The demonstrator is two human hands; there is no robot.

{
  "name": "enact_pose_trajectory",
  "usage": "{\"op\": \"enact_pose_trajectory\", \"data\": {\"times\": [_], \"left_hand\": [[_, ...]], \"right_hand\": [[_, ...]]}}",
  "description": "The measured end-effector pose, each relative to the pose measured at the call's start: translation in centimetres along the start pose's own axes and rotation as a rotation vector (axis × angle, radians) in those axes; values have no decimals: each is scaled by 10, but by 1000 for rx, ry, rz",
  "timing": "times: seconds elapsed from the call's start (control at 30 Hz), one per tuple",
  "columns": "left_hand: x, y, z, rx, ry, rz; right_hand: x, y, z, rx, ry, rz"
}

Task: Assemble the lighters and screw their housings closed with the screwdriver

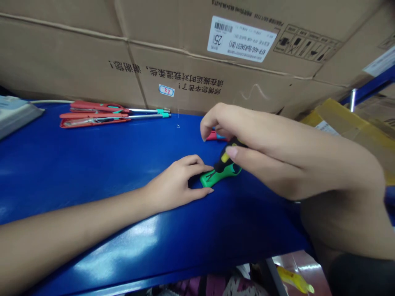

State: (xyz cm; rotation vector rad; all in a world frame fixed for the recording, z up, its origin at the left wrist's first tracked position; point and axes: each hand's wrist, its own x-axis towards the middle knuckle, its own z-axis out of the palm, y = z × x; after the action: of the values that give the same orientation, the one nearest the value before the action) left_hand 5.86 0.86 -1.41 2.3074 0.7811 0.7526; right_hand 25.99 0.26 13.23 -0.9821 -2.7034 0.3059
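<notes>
My left hand (182, 181) rests on the blue table (92, 164), thumb and fingers pinching the near end of a small green plastic part (216, 176). My right hand (262, 144) is curled above it, gripping a black and yellow tool (226, 158) whose tip presses down onto the green part. Behind my right fingers a bit of a red and teal object (212, 135) shows, mostly hidden.
Two red-handled long tools (101, 115) with metal shafts and teal tips lie at the back left. Cardboard boxes (185, 53) wall off the rear. A grey-white device (12, 113) sits at the far left edge. More boxes (348, 123) stand right.
</notes>
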Motion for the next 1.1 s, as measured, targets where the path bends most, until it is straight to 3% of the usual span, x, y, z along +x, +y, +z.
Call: {"op": "enact_pose_trajectory", "data": {"times": [0.07, 0.2, 0.3, 0.5, 0.7, 0.83, 1.0, 1.1], "left_hand": [[0, 1, -1, 12, -5, -2], [1, 0, -1, 20, -6, 13], [1, -1, 0, 16, -21, 29], [1, 0, 0, 21, -23, 29], [0, 0, -1, 27, -31, 28], [1, -1, -1, 26, -26, 30], [1, 0, -1, 35, -31, 36], [1, 0, -1, 38, -26, 36]], "right_hand": [[-1, -3, 0, 37, -10, 0], [4, -4, 7, -10, 133, 84], [7, 0, 9, 11, 170, 110], [3, 0, 3, 42, 58, 49], [5, 1, 8, -37, 136, 82], [3, 1, 5, -29, 77, 55], [3, -2, 2, -253, 11, 101], [0, -5, -2, -212, -56, 42]]}}
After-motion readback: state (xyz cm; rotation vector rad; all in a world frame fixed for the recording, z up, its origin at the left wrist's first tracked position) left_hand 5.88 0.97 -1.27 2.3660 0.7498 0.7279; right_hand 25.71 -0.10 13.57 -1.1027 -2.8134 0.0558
